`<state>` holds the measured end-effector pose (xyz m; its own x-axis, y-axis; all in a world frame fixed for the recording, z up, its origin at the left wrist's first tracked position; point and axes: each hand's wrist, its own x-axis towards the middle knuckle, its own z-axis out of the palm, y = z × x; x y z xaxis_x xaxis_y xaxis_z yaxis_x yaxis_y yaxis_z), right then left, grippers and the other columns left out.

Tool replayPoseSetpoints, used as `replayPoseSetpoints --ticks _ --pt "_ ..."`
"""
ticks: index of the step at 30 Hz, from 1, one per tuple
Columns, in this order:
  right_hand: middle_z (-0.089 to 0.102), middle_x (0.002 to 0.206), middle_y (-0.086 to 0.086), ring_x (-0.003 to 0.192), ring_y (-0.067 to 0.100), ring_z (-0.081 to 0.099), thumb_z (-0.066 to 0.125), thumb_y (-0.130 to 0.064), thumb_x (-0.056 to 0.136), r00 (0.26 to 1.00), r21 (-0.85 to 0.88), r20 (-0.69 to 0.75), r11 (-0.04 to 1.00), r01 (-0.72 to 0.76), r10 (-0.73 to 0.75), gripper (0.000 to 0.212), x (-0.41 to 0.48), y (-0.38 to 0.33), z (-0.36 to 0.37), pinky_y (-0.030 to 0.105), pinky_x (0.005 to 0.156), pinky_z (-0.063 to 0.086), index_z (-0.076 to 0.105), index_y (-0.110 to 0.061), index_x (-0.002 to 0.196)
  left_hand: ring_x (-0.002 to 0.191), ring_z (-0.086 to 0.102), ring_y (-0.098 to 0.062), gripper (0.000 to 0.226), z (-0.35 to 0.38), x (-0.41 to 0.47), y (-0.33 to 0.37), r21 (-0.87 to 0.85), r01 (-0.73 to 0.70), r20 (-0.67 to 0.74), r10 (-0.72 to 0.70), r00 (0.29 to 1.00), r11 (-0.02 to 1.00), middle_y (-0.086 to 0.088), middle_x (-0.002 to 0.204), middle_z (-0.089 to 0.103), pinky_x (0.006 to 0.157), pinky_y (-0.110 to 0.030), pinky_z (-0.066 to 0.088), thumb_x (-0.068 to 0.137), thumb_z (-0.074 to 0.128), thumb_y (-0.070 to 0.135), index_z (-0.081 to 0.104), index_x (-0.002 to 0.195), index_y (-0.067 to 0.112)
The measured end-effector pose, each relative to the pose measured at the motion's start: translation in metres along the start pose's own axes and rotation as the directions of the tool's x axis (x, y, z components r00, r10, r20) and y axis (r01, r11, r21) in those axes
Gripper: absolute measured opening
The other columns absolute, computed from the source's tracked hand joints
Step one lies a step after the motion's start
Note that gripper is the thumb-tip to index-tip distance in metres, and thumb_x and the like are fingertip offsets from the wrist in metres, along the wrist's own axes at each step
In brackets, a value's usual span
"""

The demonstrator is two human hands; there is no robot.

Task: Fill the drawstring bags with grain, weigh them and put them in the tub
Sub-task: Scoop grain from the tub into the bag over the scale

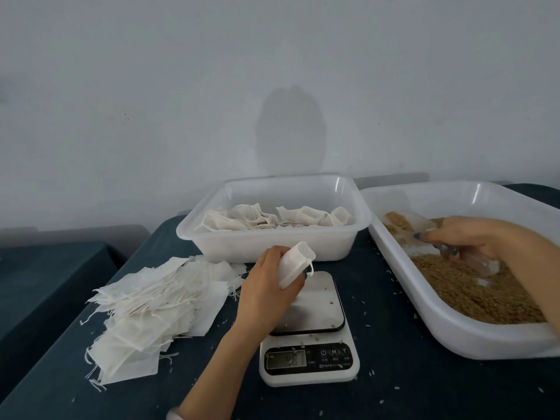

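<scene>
A pale grey wall (272, 71) stands behind a table (394, 386) draped in dark blue cloth. Above the steel plate of the white digital kitchen scale (309, 357), the left hand (269, 287) clasps a small white fabric drawstring bag (295, 263), its mouth held open toward the right. The bag looks thin, limp and nearly weightless. It is probably best held by its sides just under the hem, leaving the cord free, since it should sag once loaded. The right hand (472, 237) grips a clear plastic scoop (422, 224) down in the loose golden-brown grain (472, 298) of a wide translucent white tray (454, 336). Behind the scale, a deep translucent white tub (272, 245) holds plump filled bags (242, 221). A ragged heap of flat empty bags (151, 304) lies at the left.
</scene>
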<state>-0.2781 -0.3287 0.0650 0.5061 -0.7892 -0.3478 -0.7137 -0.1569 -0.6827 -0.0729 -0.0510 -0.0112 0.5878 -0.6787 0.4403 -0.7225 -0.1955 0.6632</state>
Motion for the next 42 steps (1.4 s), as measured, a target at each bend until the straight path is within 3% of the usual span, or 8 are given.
replayPoseSetpoints --ticks 2,5,9,16,19,28,36,42 --pt "0.057 0.054 0.006 0.036 0.012 0.044 0.063 -0.023 0.095 0.999 0.062 -0.032 0.998 0.008 -0.006 0.025 0.001 0.003 -0.004 0.018 0.036 0.035 0.055 0.000 0.086 0.092 0.054 0.004 0.034 0.001 0.001 0.001 -0.029 0.032 0.003 -0.032 0.999 0.999 0.024 0.099 0.055 0.074 -0.028 0.051 0.082 0.069 0.040 0.041 0.099 0.052" --pt "0.064 0.075 0.013 0.049 0.017 0.048 0.065 -0.033 0.092 0.996 0.023 -0.083 0.999 0.024 -0.022 0.036 0.001 0.003 -0.008 0.027 0.047 0.040 0.060 0.003 0.094 0.092 0.054 0.005 0.031 0.001 0.002 0.000 -0.059 0.046 0.003 -0.046 0.999 0.997 0.024 0.099 0.055 0.076 -0.030 0.052 0.082 0.068 0.042 0.042 0.096 0.054" --pt "0.057 0.047 0.003 0.033 0.011 0.044 0.052 -0.028 0.101 0.978 0.010 -0.193 0.996 0.087 -0.083 0.033 -0.001 0.000 -0.008 0.019 0.035 0.035 0.058 0.005 0.099 0.091 0.054 0.005 0.030 0.001 0.001 -0.001 -0.065 0.048 0.000 -0.048 0.999 0.997 0.024 0.099 0.056 0.075 -0.028 0.052 0.083 0.067 0.042 0.043 0.097 0.054" --pt "0.065 0.090 0.005 0.062 0.022 0.056 0.051 -0.035 0.100 0.876 -0.184 -0.343 0.939 0.291 -0.339 0.033 -0.007 -0.002 -0.011 0.030 0.056 0.039 0.054 -0.017 0.128 0.091 0.055 0.005 0.030 0.001 0.001 0.002 -0.087 0.062 0.011 -0.061 0.998 0.994 0.023 0.097 0.057 0.069 -0.024 0.051 0.083 0.067 0.042 0.043 0.097 0.053" --pt "0.062 0.121 0.008 0.083 0.021 0.059 0.054 -0.035 0.099 0.828 -0.254 -0.312 0.881 0.400 -0.466 0.035 -0.010 -0.006 -0.009 0.032 0.069 0.043 0.056 -0.024 0.131 0.090 0.054 0.008 0.028 0.000 0.001 0.002 -0.104 0.066 -0.002 -0.067 0.998 0.992 0.022 0.094 0.059 0.065 -0.016 0.042 0.084 0.068 0.042 0.045 0.096 0.051" --pt "0.068 0.114 -0.012 0.107 0.002 0.063 0.066 -0.028 0.083 0.674 -0.135 -0.076 0.677 0.724 -0.735 0.036 -0.039 -0.032 0.010 0.034 0.096 0.050 0.066 -0.036 0.118 0.085 0.058 0.001 0.028 -0.002 0.002 0.004 -0.120 0.103 0.007 -0.103 0.995 0.987 0.018 0.094 0.060 0.066 -0.021 0.047 0.083 0.070 0.041 0.047 0.097 0.048" --pt "0.073 0.103 -0.015 0.098 0.003 0.066 0.065 -0.040 0.072 0.592 -0.210 -0.024 0.583 0.785 -0.806 0.038 -0.045 -0.035 0.020 0.041 0.093 0.053 0.062 -0.067 0.099 0.086 0.059 -0.004 0.030 -0.004 0.002 0.006 -0.073 0.127 -0.019 -0.128 0.992 0.989 0.017 0.095 0.060 0.072 -0.035 0.056 0.082 0.071 0.038 0.046 0.096 0.046" --pt "0.068 0.088 -0.032 0.087 -0.016 0.060 0.062 -0.055 0.070 0.510 -0.441 0.026 0.448 0.778 -0.860 0.039 -0.040 -0.045 0.023 0.018 0.081 0.043 0.060 -0.060 0.109 0.093 0.056 -0.009 0.035 -0.006 -0.001 0.007 0.051 0.087 -0.056 -0.084 0.995 0.995 0.016 0.103 0.057 0.077 -0.035 0.051 0.083 0.072 0.035 0.050 0.110 0.032"
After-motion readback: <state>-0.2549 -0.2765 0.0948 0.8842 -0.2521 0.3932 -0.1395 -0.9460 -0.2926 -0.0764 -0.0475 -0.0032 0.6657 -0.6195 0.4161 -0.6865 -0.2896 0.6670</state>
